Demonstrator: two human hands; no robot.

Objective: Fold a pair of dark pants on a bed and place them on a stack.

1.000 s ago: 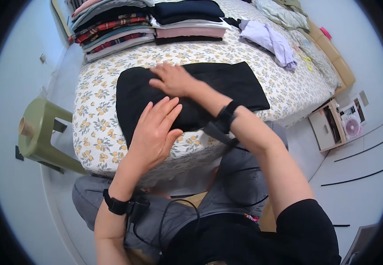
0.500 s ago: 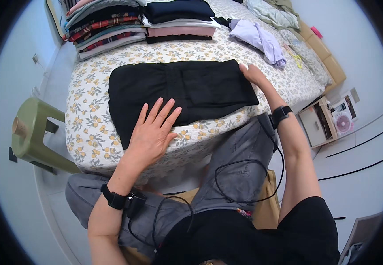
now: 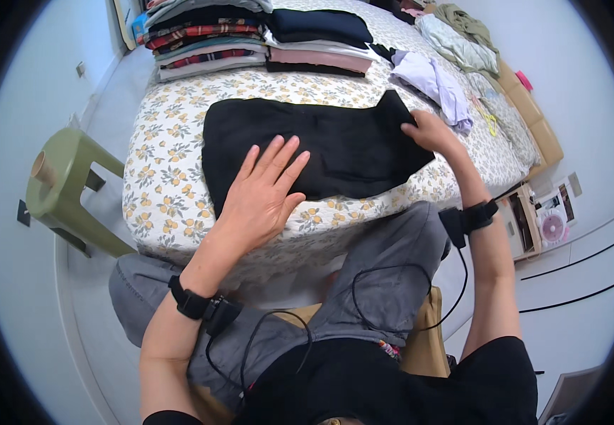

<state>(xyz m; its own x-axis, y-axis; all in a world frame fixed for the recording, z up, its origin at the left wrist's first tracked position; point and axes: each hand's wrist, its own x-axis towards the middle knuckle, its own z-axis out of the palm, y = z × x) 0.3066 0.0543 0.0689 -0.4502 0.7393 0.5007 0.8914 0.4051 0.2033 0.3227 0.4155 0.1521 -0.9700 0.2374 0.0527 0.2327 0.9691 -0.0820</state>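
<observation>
A black garment [image 3: 321, 145] lies spread flat on the flowered bedspread [image 3: 172, 205]. My left hand [image 3: 261, 195] rests flat on its near left part, fingers spread and holding nothing. My right hand [image 3: 431, 131] grips the garment's right end, and a corner of the cloth stands lifted above the fingers. Both wrists carry black bands with cables.
Two stacks of folded clothes [image 3: 201, 35] [image 3: 321, 39] sit at the bed's far side, with loose pale garments [image 3: 434, 81] to the right. A green plastic stool [image 3: 59, 188] stands left of the bed. A small fan [image 3: 551, 227] sits on the floor at the right.
My right hand slid from the middle of the garment out to its right end and now lifts the corner there. My left hand stayed pressed on the cloth.
</observation>
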